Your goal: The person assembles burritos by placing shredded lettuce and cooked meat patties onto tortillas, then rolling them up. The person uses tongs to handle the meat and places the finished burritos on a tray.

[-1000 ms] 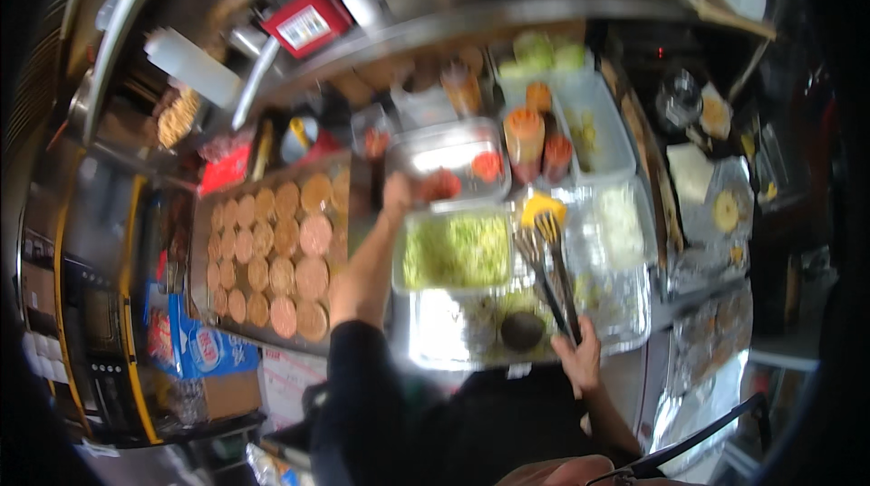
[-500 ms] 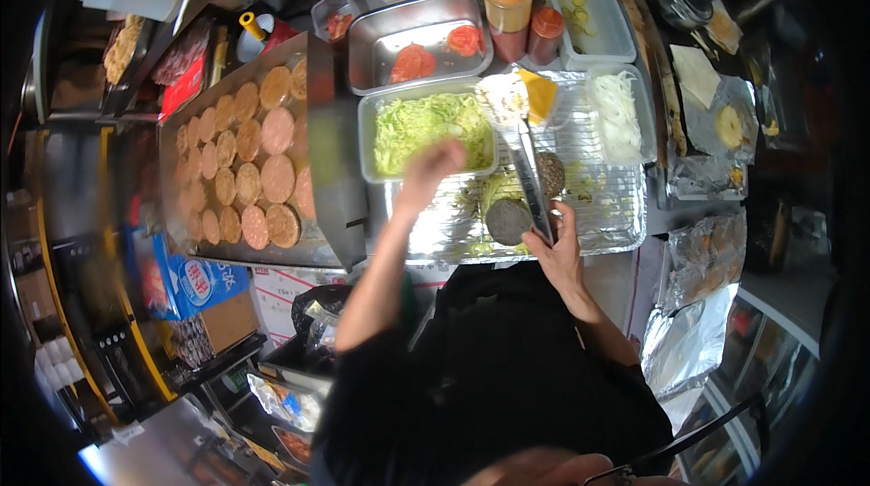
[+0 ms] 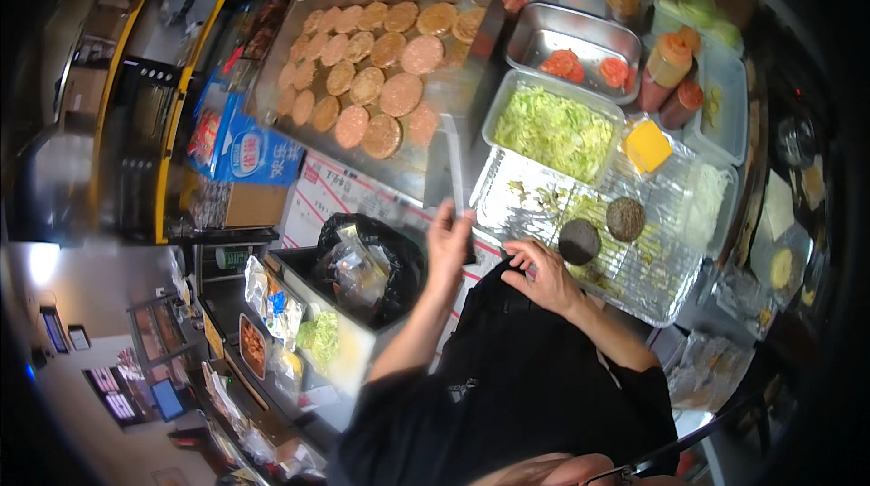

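My left hand [image 3: 449, 246] is closed around the dark handle of a long, thin metal tool [image 3: 453, 160]. Its pale blade is blurred and reaches toward the right edge of the griddle. Close by, my right hand [image 3: 544, 278] is empty, its fingers apart and slightly bent, beside the near left part of a foil-lined tray [image 3: 666, 300]. On the tray lie a flat dark bun half [image 3: 580, 241] and a seeded dark bun half [image 3: 625, 219], with lettuce shreds around them. Several round patties [image 3: 367, 83] cover the griddle [image 3: 426, 173], some pinker, some browned.
Behind the buns stand a tub of shredded lettuce [image 3: 553, 133], yellow cheese slices [image 3: 647, 146], a steel pan [image 3: 521, 47] with tomato slices, sauce bottles [image 3: 669, 58] and a tub of sliced onion [image 3: 702, 210]. A black-lined bin [image 3: 408, 282] sits at left.
The view has turned left. My right hand has let go of a long metal tool, and my left hand now grips one. The whitish lump by the cheese is no longer there.
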A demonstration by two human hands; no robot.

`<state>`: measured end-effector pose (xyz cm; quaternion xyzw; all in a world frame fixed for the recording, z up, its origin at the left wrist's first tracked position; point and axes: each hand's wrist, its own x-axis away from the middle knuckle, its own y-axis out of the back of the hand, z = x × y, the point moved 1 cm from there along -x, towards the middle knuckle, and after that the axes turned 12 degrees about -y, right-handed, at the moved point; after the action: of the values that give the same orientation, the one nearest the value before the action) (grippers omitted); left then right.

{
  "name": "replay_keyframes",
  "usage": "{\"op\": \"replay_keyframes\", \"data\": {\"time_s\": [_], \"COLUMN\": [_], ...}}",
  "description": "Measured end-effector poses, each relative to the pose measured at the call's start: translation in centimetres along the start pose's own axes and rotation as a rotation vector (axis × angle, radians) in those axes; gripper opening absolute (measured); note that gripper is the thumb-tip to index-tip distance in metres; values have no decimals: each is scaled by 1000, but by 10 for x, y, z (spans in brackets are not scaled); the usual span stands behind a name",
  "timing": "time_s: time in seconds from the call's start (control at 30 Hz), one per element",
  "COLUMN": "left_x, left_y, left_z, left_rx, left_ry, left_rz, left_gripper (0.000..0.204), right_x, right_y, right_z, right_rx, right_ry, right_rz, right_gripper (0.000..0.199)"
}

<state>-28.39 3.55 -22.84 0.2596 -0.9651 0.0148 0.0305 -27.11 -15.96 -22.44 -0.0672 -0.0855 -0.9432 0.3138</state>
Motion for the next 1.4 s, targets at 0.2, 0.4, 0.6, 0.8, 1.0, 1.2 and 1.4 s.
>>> {"op": "replay_keyframes", "data": {"time_s": [0.2,0.4,0.6,0.8,1.0,1.2,1.4], "left_x": [-65,-155,-213,-223,-168,-45,61], "left_y": [99,182,226,231,162,-9,-143], "left_z": [-12,1,31,41,-14,-28,-3], "left_rx": [-484,-926,-1097,-1305,-990,-639,-325], "left_ry": [-299,-308,-661,-574,-1012,-937,-708], "left_rz": [-219,-118,-121,-158,-178,388,1082], "left_gripper": [18,40,52,58,34,17,16], "right_x": [13,62,124,295,385,371,392], "right_y": [25,31,24,64,94,105,103], "right_z": [-51,-101,-123,-185,-202,-199,-207], "right_rx": [229,112,234,439,557,872,644], "right_ry": [-186,-463,-446,-682,-1125,-1138,-985], "right_rz": [-291,-799,-1336,-2027,-1735,-1710,-1832], "right_gripper": [28,23,19,24,51,39,20]}}
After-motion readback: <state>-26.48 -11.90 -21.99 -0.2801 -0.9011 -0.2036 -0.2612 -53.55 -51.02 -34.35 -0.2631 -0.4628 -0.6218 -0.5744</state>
